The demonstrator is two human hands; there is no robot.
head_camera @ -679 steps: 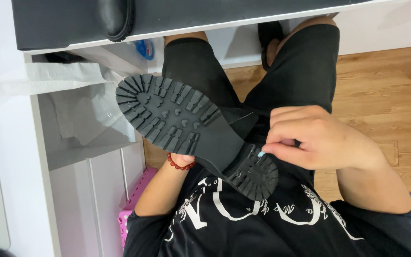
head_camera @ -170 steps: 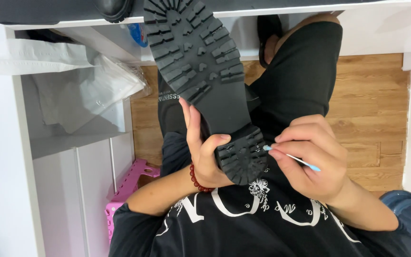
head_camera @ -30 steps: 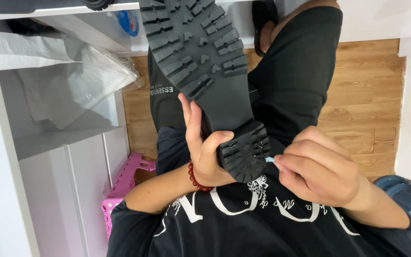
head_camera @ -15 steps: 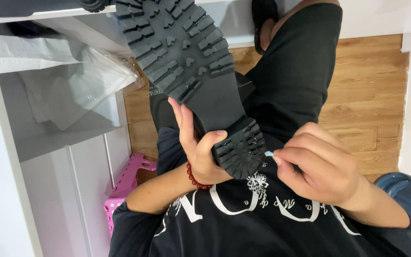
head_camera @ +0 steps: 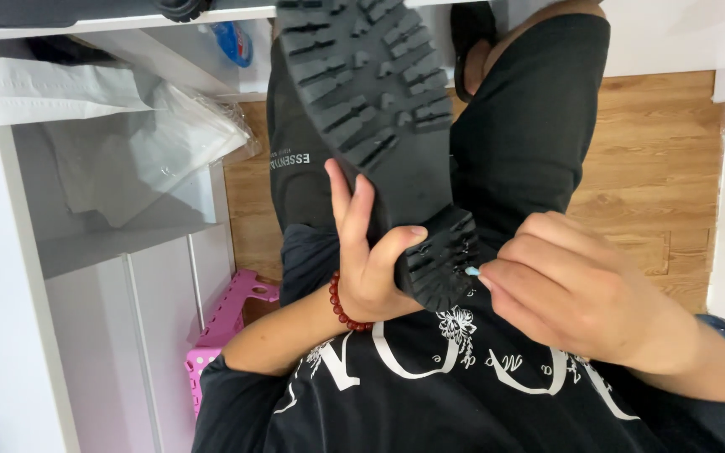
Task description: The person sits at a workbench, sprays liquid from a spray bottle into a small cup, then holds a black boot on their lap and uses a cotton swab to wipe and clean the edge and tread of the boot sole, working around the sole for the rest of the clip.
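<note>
The person is sitting over a wooden floor [head_camera: 631, 168], knees in black shorts [head_camera: 539, 126], and the white shelving unit [head_camera: 69, 252] is filling the left side of the view with clear plastic bags [head_camera: 161, 151] lying in its open compartment. A pink stool [head_camera: 228, 323] is showing low beside the shelving.

The black boot [head_camera: 379, 109] is being held sole-up over the lap, its lugged tread facing the camera, toe pointing away toward the top edge and heel [head_camera: 438, 264] nearest the chest. Compared with half a second ago, the boot is sitting further right and more upright in the view, with its toe now running off the top edge; against the picture of some twenty seconds back, it is no longer lying slanted across the thighs.

The left hand [head_camera: 371, 252], wearing a red bead bracelet [head_camera: 341, 306], is wrapping round the narrow waist of the sole, fingers stretched along the left edge and thumb pressing across just above the heel block, as in the previous frames.

The right hand [head_camera: 572, 285] is curling closed in a pinch on a thin tool, of which only a pale blue tip [head_camera: 472, 271] is showing, touching the heel's right edge. Five seconds ago more of the tool's shaft was showing.
</note>
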